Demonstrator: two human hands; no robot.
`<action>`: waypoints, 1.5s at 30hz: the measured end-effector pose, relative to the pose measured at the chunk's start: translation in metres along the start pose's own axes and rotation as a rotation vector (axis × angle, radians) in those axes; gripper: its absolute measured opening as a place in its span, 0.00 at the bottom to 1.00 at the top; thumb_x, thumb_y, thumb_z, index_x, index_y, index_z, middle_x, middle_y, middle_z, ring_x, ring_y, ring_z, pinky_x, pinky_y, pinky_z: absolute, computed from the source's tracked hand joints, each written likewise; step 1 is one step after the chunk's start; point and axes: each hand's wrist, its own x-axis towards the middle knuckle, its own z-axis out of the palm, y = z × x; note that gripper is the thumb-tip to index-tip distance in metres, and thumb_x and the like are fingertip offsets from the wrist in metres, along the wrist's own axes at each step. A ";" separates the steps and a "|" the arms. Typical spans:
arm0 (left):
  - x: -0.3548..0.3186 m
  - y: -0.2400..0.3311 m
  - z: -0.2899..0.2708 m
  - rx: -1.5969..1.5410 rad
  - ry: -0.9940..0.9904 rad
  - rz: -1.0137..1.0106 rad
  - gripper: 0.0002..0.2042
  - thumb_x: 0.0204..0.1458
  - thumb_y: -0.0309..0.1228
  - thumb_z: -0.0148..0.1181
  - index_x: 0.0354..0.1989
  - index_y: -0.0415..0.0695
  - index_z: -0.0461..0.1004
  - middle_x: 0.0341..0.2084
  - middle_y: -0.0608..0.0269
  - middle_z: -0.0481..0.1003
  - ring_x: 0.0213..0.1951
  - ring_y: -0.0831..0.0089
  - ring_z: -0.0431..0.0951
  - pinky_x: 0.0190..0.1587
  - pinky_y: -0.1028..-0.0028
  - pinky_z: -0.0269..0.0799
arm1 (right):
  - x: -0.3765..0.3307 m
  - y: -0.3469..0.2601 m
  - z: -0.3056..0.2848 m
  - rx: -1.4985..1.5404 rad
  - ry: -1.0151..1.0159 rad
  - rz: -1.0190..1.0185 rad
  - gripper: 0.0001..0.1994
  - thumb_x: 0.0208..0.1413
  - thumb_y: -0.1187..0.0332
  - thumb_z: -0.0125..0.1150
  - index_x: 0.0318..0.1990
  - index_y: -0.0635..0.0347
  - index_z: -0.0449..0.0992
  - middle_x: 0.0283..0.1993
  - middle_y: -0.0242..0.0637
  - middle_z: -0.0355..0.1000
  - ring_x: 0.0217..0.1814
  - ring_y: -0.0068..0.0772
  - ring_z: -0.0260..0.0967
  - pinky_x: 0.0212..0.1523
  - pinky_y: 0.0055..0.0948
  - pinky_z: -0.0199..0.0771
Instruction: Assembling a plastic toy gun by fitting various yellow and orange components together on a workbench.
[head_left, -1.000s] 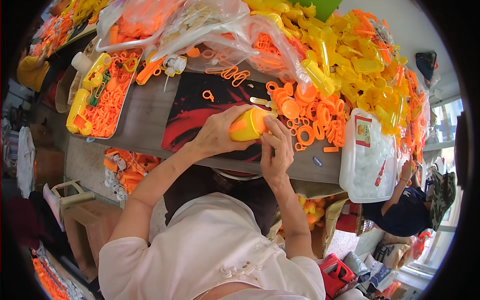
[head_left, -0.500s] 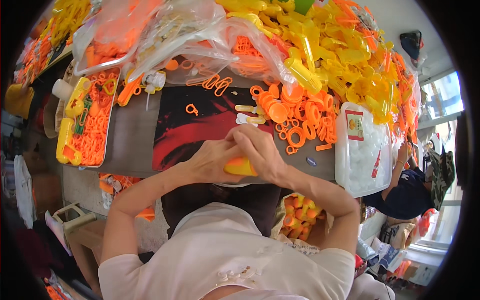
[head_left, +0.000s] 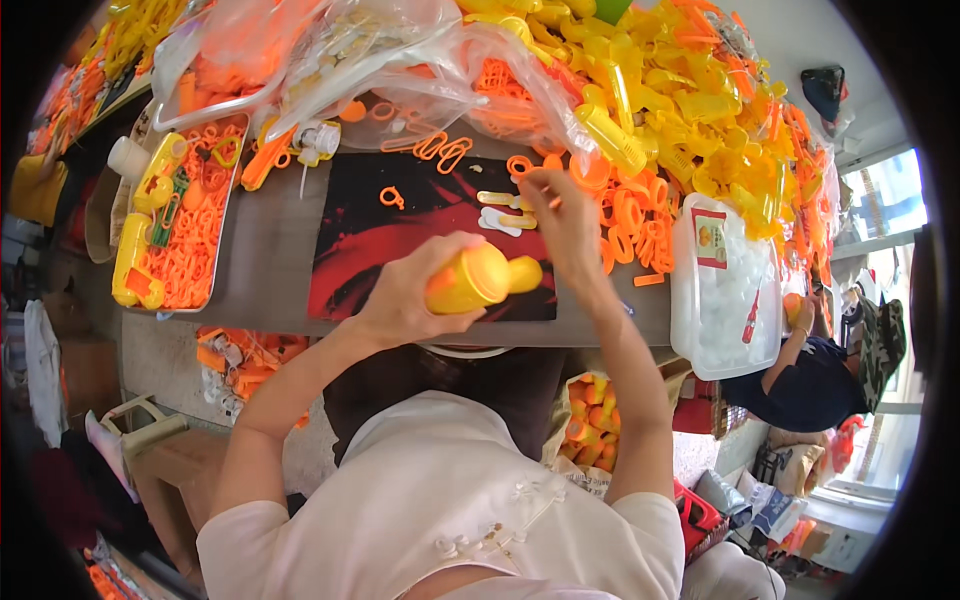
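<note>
Yellow part (head_left: 478, 279) was gripped in left hand (head_left: 405, 300); right hand (head_left: 565, 215) pinched toward orange rings (head_left: 625, 210), holding unclear; one ring best picked cleanly, part kept steady.

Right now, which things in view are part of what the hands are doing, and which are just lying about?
In hand:
- left hand holding yellow bottle-shaped part
- right hand at orange rings

Lying about:
- tray of orange pieces
- clear bags
- white lidded tub

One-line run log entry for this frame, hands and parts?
left hand: holds yellow plastic body over black-red mat | right hand: at orange rings, pinching small piece | tray of orange parts: far left
</note>
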 end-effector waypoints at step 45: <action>0.005 -0.009 0.016 -0.093 0.077 -0.036 0.38 0.40 0.27 0.73 0.62 0.42 0.59 0.49 0.57 0.71 0.51 0.69 0.73 0.53 0.68 0.71 | -0.059 0.035 -0.038 1.185 -0.541 0.430 0.21 0.67 0.63 0.45 0.65 0.61 0.59 0.40 0.38 0.72 0.36 0.24 0.71 0.34 0.23 0.73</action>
